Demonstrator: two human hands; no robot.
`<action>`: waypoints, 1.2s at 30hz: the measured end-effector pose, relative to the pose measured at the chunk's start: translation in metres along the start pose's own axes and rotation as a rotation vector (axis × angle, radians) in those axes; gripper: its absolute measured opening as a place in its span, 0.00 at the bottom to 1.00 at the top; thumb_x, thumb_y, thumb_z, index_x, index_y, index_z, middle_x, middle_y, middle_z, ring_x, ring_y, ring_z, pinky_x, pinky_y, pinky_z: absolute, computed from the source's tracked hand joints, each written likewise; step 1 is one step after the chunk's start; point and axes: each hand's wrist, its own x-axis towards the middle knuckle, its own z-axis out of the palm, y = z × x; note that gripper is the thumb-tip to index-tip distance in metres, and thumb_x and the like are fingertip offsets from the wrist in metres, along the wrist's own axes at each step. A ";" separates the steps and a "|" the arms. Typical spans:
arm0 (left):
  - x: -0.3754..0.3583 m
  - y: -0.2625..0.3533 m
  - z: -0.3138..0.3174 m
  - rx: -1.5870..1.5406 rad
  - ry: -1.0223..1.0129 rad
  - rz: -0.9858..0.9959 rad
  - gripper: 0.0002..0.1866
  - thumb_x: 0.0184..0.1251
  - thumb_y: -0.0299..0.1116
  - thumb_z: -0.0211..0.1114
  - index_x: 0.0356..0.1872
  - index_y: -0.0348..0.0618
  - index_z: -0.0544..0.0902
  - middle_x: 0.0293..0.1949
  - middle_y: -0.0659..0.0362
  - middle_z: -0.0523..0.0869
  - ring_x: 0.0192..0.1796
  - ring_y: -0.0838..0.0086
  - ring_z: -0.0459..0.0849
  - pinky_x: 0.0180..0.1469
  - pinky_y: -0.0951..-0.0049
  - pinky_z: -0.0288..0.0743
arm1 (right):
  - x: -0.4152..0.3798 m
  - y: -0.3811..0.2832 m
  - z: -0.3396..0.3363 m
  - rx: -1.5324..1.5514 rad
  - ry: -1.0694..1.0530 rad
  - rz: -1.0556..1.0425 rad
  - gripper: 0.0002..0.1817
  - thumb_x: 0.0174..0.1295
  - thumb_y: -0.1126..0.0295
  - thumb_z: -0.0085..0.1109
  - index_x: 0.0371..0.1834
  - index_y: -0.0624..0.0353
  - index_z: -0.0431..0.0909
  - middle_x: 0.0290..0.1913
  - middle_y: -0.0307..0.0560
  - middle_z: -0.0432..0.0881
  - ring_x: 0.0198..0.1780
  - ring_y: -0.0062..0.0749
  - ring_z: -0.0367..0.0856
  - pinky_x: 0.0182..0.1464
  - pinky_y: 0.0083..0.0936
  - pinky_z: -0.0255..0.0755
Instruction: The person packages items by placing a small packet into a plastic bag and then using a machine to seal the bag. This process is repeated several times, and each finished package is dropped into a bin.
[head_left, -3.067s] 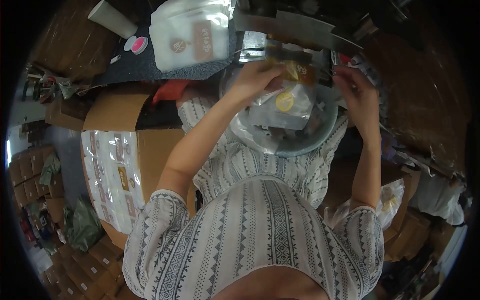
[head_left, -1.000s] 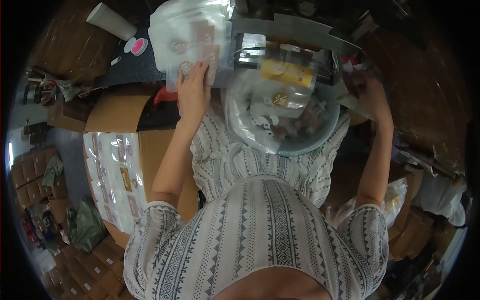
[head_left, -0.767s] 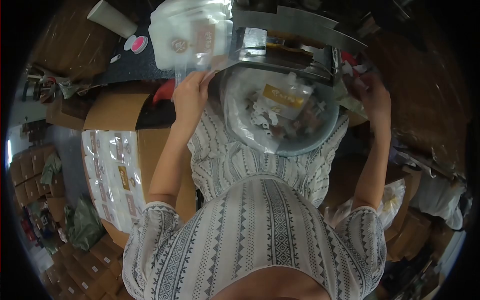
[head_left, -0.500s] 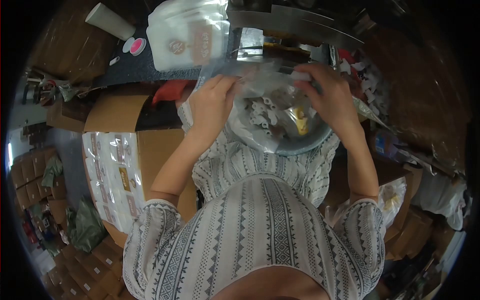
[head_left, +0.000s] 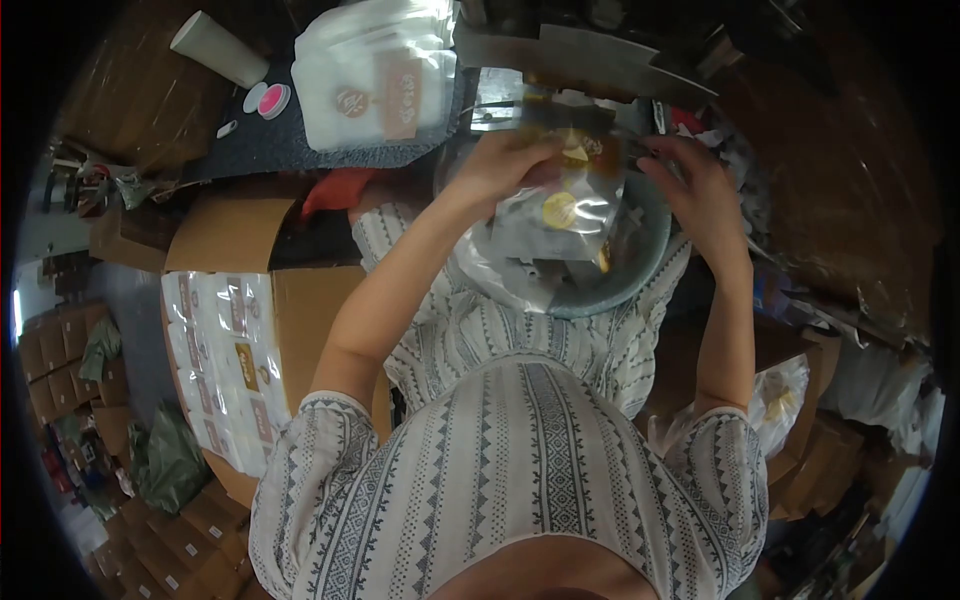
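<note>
My left hand (head_left: pixel 508 168) grips the upper left part of a clear plastic pouch (head_left: pixel 560 212) printed with a yellow round mark. The pouch hangs over a grey-blue basin (head_left: pixel 655 262) in my lap, its top edge up against a dark metal machine (head_left: pixel 590 58). At the pouch's upper right, my right hand (head_left: pixel 700 190) has thumb and forefinger drawn together near the machine's edge; what lies between them is too dark to make out. Small white plastic pieces lie in the basin, mostly hidden behind the pouch.
A stack of printed pouches (head_left: pixel 375 85) lies on the dark bench at the back left, beside a white paper cup (head_left: pixel 218 50) and a small pink pot (head_left: pixel 273 101). An open carton (head_left: pixel 325 335) of packed pouches stands left. More white pieces (head_left: pixel 735 160) lie right.
My left hand has moved right and now holds the pouch up at the machine, over the basin. My right hand has shifted right; the white piece in its fingers no longer shows.
</note>
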 end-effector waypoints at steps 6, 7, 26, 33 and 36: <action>-0.004 0.000 -0.005 -0.140 0.025 -0.049 0.19 0.68 0.39 0.64 0.50 0.32 0.79 0.38 0.56 0.86 0.33 0.76 0.85 0.34 0.79 0.79 | 0.024 0.096 0.020 -0.345 0.223 -0.098 0.15 0.57 0.70 0.62 0.48 0.61 0.79 0.44 0.56 0.82 0.47 0.46 0.82 0.46 0.35 0.74; -0.008 0.004 -0.018 0.090 0.168 0.169 0.21 0.67 0.40 0.65 0.52 0.32 0.78 0.42 0.54 0.85 0.38 0.71 0.85 0.39 0.75 0.79 | 0.027 0.108 0.026 -0.329 0.210 -0.129 0.16 0.56 0.70 0.62 0.47 0.61 0.79 0.43 0.57 0.82 0.45 0.50 0.81 0.46 0.37 0.74; -0.094 0.009 -0.035 1.061 0.585 0.850 0.05 0.58 0.27 0.66 0.35 0.41 0.83 0.32 0.55 0.83 0.32 0.57 0.83 0.34 0.64 0.75 | 0.007 -0.046 0.033 0.006 0.065 -0.516 0.15 0.59 0.74 0.63 0.50 0.57 0.80 0.47 0.44 0.82 0.48 0.34 0.79 0.54 0.30 0.71; -0.069 -0.011 -0.015 0.996 0.204 0.731 0.06 0.61 0.31 0.66 0.33 0.39 0.83 0.31 0.52 0.83 0.29 0.57 0.82 0.30 0.66 0.75 | 0.008 -0.026 0.031 0.309 -0.238 -0.215 0.17 0.60 0.72 0.62 0.54 0.57 0.78 0.49 0.44 0.83 0.54 0.39 0.79 0.57 0.28 0.71; -0.047 -0.014 -0.002 0.777 0.094 0.666 0.10 0.64 0.34 0.65 0.31 0.36 0.83 0.27 0.53 0.83 0.25 0.64 0.82 0.26 0.69 0.72 | 0.010 -0.012 0.029 0.498 -0.310 -0.050 0.19 0.62 0.71 0.61 0.57 0.58 0.76 0.51 0.46 0.82 0.54 0.35 0.80 0.57 0.26 0.71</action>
